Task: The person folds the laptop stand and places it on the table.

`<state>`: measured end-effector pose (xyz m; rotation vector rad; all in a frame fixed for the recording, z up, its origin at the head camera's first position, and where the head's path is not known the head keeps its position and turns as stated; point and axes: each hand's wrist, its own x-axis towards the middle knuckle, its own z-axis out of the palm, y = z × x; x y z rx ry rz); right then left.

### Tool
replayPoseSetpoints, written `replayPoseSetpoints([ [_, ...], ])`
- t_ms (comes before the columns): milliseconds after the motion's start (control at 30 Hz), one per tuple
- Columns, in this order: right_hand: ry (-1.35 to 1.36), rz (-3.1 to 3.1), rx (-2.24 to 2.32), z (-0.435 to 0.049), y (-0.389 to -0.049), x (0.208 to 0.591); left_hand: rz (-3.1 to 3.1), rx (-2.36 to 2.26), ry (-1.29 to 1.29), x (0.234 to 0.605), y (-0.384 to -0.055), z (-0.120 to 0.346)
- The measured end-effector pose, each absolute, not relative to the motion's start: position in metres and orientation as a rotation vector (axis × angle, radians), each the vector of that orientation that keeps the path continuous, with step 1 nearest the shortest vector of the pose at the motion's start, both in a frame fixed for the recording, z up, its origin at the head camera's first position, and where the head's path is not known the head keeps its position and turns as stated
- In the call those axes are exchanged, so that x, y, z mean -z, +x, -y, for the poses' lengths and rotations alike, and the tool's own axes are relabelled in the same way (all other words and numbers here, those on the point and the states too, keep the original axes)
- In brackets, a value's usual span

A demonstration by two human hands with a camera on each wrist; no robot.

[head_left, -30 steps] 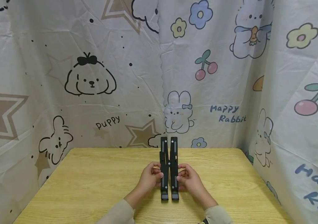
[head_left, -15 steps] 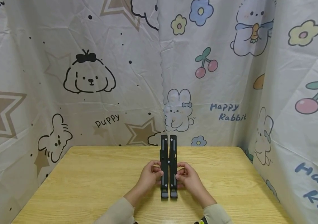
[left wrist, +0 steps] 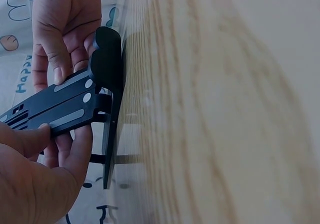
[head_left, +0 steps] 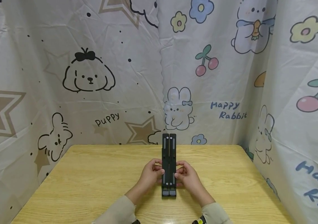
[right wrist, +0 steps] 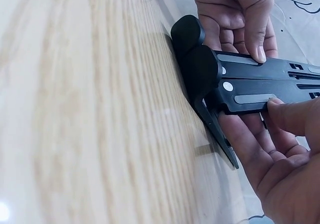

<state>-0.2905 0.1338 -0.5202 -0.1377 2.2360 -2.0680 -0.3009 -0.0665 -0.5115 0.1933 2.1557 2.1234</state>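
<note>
A black folding laptop stand (head_left: 165, 165) with grey pads stands on the table, its two long arms side by side and nearly touching. My left hand (head_left: 151, 174) grips its left arm, thumb on the top face and fingers beneath. On the other side my right hand (head_left: 187, 175) pinches the right arm the same way. In the left wrist view the stand (left wrist: 60, 106) shows its rounded front lips and a lower bar down at the wood. From the right wrist view both thumbs press on the grey strips of the stand (right wrist: 255, 86).
The light wood table (head_left: 97, 174) extends to both sides of the hands. Behind and beside it hangs a pale curtain (head_left: 136, 77) printed with puppies, rabbits, cherries and stars. Dark bands show at both sleeve cuffs (head_left: 215, 213).
Both hands have pushed the two arms of the stand inward. The gap between the arms has narrowed until they lie almost together. The head view has tilted down slightly.
</note>
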Motion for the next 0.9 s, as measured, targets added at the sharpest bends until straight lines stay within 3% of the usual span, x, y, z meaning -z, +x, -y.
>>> replayPoseSetpoints([
  [600, -0.251, -2.22, 1.981, -0.144, -0.295, 0.517, -2.272, -1.986, 0.107, 0.512, -0.296, 0.063],
  [900, -0.352, -2.376, 1.783, -0.152, -0.303, 0.512, -2.278, -1.956, 0.231, 0.513, -0.294, 0.065],
])
